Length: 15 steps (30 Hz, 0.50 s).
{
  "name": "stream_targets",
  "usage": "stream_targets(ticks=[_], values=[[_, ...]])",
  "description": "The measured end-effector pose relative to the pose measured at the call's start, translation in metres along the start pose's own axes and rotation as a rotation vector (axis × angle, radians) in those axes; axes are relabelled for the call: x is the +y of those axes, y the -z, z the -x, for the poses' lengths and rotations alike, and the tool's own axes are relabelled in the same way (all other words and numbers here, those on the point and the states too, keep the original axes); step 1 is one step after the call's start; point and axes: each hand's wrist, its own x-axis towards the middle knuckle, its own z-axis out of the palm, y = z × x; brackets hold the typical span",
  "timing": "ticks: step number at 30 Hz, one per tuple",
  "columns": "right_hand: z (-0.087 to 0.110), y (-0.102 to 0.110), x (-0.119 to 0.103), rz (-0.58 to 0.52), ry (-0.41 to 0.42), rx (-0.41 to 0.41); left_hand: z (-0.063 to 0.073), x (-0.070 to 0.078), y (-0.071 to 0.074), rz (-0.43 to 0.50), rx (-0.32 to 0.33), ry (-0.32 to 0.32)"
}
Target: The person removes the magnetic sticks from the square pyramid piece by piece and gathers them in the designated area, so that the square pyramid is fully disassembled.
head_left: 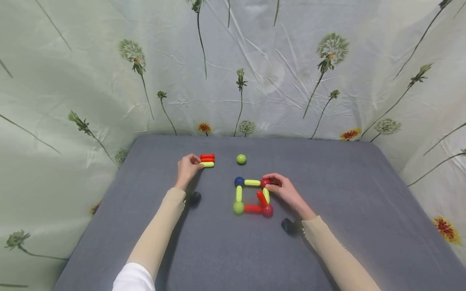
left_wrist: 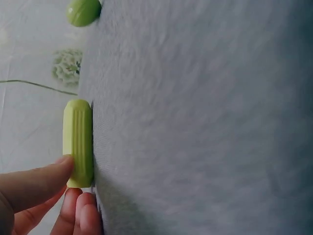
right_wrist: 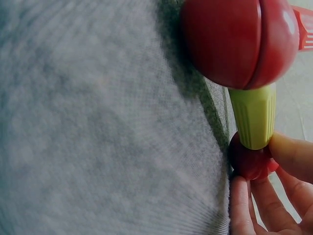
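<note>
My left hand (head_left: 187,168) pinches the near end of a yellow-green ribbed rod (left_wrist: 78,142) between thumb and fingers. Two red rods (head_left: 207,156) lie just behind it, side by side. With my right hand (head_left: 287,192) I grip a red ball (head_left: 265,183), the far right corner of a square of balls and rods. A blue ball (head_left: 239,182), a green ball (head_left: 238,207) and another red ball (head_left: 267,210) form the other corners. Three sides are yellow-green rods; the near side is a red rod (head_left: 253,208). Another red rod (head_left: 261,197) sticks up from the near red ball.
A loose green ball (head_left: 241,159) sits behind the square, right of the red rods. Dark wrist cameras hang below both wrists, the left one (head_left: 195,197) over the grey tabletop (head_left: 218,250). A flower-print curtain (head_left: 225,72) stands behind the table.
</note>
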Motion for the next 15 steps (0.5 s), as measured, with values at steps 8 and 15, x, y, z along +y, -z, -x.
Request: stream_targets(ticks=[8,15], values=[[-0.009,0.001,0.02,-0.015,0.003,-0.003,0.003,0.007,-0.004,0.043,-0.012,-0.121],[-0.017,0.003,0.038,-0.007,0.016,0.015,0.049,0.052,-0.036,0.378,-0.547,-0.309]])
